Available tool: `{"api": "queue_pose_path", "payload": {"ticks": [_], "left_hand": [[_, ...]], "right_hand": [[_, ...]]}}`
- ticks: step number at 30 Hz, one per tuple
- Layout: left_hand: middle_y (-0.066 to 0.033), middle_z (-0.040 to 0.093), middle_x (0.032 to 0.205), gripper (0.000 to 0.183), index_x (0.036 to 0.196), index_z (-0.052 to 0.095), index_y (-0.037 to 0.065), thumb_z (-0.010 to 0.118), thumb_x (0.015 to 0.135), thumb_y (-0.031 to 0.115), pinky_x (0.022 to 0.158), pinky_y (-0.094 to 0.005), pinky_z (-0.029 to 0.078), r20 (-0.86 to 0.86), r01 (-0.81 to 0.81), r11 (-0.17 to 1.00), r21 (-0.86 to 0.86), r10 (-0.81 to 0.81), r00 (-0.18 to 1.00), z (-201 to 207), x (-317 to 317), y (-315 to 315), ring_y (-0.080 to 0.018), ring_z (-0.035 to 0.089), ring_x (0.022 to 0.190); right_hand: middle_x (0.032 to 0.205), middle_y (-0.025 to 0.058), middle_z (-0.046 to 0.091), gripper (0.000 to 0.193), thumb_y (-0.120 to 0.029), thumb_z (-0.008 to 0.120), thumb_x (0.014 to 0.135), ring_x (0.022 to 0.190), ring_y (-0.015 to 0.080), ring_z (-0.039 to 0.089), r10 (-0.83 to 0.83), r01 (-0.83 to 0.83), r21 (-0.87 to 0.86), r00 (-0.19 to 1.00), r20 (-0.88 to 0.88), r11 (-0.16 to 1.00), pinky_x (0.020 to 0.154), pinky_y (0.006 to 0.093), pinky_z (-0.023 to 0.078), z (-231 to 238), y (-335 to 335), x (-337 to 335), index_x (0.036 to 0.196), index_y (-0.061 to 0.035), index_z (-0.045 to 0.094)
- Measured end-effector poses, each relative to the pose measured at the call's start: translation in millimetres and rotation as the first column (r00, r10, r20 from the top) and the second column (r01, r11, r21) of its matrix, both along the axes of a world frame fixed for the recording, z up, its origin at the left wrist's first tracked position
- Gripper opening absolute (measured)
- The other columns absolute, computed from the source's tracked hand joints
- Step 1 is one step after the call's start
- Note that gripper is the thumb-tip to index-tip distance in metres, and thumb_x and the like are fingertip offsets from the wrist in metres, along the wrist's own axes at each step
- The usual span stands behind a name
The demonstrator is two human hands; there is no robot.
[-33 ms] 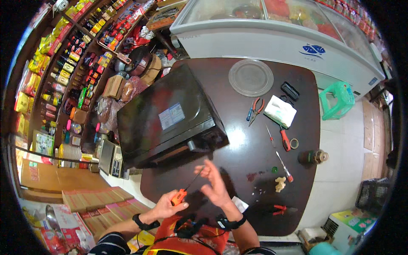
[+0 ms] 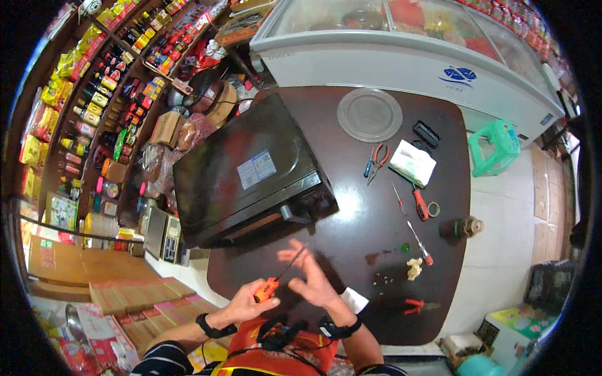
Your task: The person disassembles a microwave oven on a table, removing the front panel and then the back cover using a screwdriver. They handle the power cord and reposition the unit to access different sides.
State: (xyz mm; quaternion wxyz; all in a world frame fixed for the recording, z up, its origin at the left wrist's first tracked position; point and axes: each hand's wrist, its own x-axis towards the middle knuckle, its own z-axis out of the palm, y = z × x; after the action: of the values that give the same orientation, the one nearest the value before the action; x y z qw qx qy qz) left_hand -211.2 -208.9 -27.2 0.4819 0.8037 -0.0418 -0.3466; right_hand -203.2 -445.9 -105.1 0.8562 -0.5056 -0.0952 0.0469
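Observation:
My left hand (image 2: 248,305) is wrapped round the orange handle of a screwdriver (image 2: 266,290), with its dark shaft slanting up and to the right. Beside that shaft is my right hand (image 2: 313,285), open, its fingers apart and the thumb out. The shaft passes across the right hand's fingers; whether they touch cannot be made out. Just beyond both hands a black microwave oven (image 2: 219,169) takes up the left part of the dark table (image 2: 351,263). A pale label (image 2: 256,169) is stuck on its upper face.
Right of the oven lie a round glass plate (image 2: 370,115), pliers (image 2: 377,164), a white pack (image 2: 412,164), a red-handled screwdriver (image 2: 421,205), a tape roll (image 2: 433,209) and a jar (image 2: 461,229). Red-handled pliers (image 2: 414,306) lie nearer. A freezer (image 2: 401,69) stands behind; a green stool (image 2: 494,149) stands right.
My right hand has shifted slightly left, its fingers now further across the screwdriver's shaft. The left hand and screwdriver stay nearly in place.

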Motion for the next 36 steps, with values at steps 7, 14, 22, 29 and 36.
{"api": "queue_pose_path", "payload": {"ticks": [7, 14, 22, 29, 36], "left_hand": [[-0.0016, 0.071, 0.107, 0.035, 0.122, 0.068, 0.003, 0.086, 0.096, 0.019, 0.082, -0.0320, 0.054, 0.113, 0.326, 0.943, -0.060, -0.318, 0.941, 12.0, 42.0, 70.6, -0.0116, 0.064, 0.095], [-0.0114, 0.076, 0.109, 0.044, 0.138, 0.067, 0.001, 0.081, 0.099, 0.019, 0.091, -0.0368, 0.060, 0.352, 0.603, 0.775, -0.191, -0.519, 0.779, 41.0, 133.0, 216.2, -0.0228, 0.075, 0.100], [-0.0087, 0.079, 0.119, 0.026, 0.131, 0.072, 0.000, 0.064, 0.111, 0.016, 0.100, -0.0348, 0.058, 0.291, 0.453, 0.773, -0.444, -0.354, 0.889, 89.1, 282.8, 279.6, -0.0177, 0.074, 0.110], [-0.0066, 0.076, 0.126, 0.054, 0.137, 0.072, -0.001, 0.049, 0.117, 0.045, 0.105, -0.0344, 0.051, 0.276, 0.345, 0.844, -0.410, -0.245, 0.929, 59.8, 448.8, 228.0, -0.0155, 0.066, 0.113], [-0.0151, 0.056, 0.161, 0.068, 0.159, 0.052, -0.001, 0.045, 0.117, 0.052, 0.119, -0.0415, 0.042, 0.069, 0.559, 0.772, -0.303, -0.567, 0.821, -31.7, 608.8, 119.4, -0.0255, 0.053, 0.146]], "right_hand": [[0.136, 0.0132, 0.071, 0.044, -0.017, 0.062, 0.110, 0.114, 0.0177, 0.070, 0.135, -0.135, 0.007, 0.981, -0.138, 0.991, 0.098, 0.0357, 0.057, 30.3, 121.2, -6.7, 0.150, 0.0014, 0.057], [0.119, 0.0189, 0.076, 0.033, -0.027, 0.055, 0.116, 0.102, 0.0250, 0.076, -0.467, 0.486, 0.116, 0.870, -0.157, 0.866, 0.093, 0.0390, 0.062, 46.4, 218.2, 19.8, 0.127, 0.0029, 0.064], [0.087, 0.0053, 0.062, 0.023, -0.021, 0.060, 0.115, 0.070, 0.0147, 0.058, -0.728, 0.770, 0.132, 0.635, -0.259, 0.624, 0.071, 0.0344, 0.053, 76.3, 262.9, 36.6, 0.130, -0.0045, 0.059], [0.082, 0.0022, 0.057, 0.020, -0.014, 0.063, 0.112, 0.064, 0.0120, 0.053, -0.762, 0.792, 0.046, 0.599, -0.247, 0.608, 0.066, 0.0327, 0.050, 92.2, 277.1, 72.6, 0.128, -0.0032, 0.057], [0.080, 0.0012, 0.059, 0.020, -0.008, 0.064, 0.110, 0.062, 0.0098, 0.056, -0.944, 0.861, -0.400, 0.235, -0.231, 0.313, 0.056, 0.0264, 0.047, 96.5, 294.8, 106.5, 0.128, -0.0030, 0.058]]}}
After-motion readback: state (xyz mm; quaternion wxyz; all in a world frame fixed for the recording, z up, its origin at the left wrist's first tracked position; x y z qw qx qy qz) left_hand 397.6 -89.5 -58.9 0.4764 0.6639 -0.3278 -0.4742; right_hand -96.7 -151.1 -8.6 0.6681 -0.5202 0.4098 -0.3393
